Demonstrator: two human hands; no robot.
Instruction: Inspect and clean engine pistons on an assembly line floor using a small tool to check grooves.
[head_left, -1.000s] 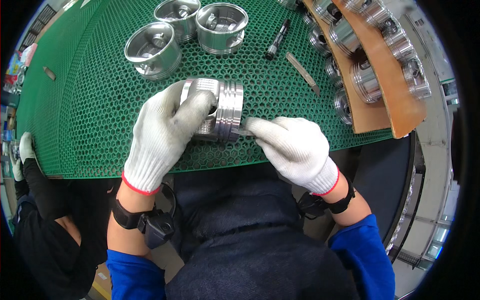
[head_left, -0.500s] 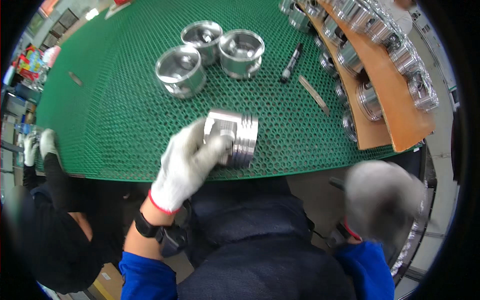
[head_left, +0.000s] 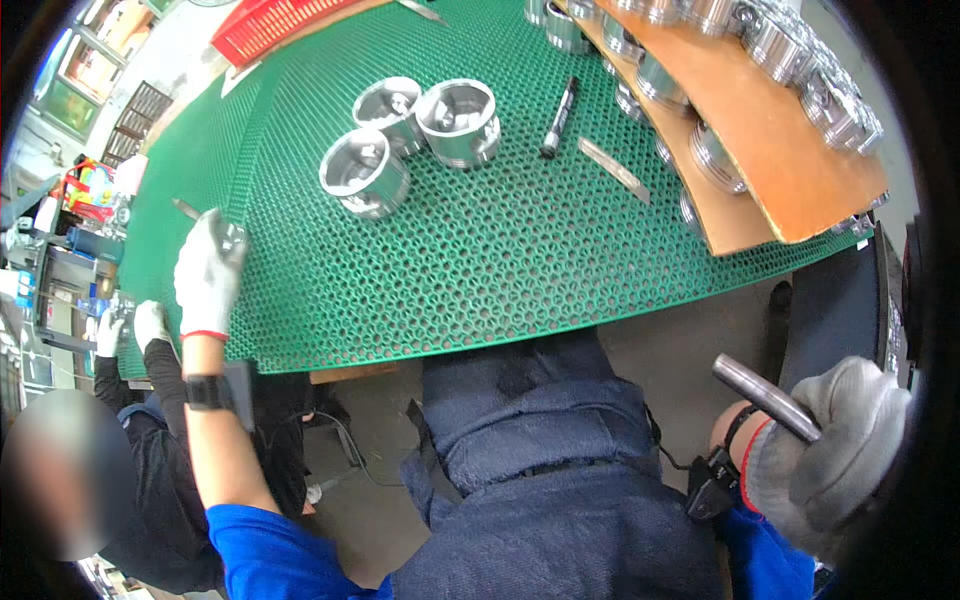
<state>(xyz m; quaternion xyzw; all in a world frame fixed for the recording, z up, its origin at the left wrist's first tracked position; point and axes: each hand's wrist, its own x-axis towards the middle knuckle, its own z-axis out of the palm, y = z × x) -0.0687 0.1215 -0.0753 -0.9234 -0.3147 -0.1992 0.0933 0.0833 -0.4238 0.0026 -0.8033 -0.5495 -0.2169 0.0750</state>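
Observation:
My left hand (head_left: 207,275), in a white glove with a red cuff, is over the left part of the green mat. Its fingers are closed round a piston (head_left: 233,238), of which only a shiny bit shows past the glove. At the lower right my right hand (head_left: 845,450), also gloved, is closed on a round metal rod (head_left: 762,394). The rod points up and left, beyond the table edge. Three silver pistons, one of them the nearest piston (head_left: 366,175), stand open end up together on the mat.
A black marker (head_left: 560,118) and a flat blade-like tool (head_left: 614,170) lie right of the pistons. Cardboard sheets (head_left: 770,150) separate layers of stacked pistons at the right. At the back is a red crate (head_left: 275,28). A co-worker's gloved hand (head_left: 151,325) is at the left.
My left hand has swung left with the piston, away from the mat's front middle. My right hand has moved lower and to the right, and the rod now shows clearly. The view has shifted.

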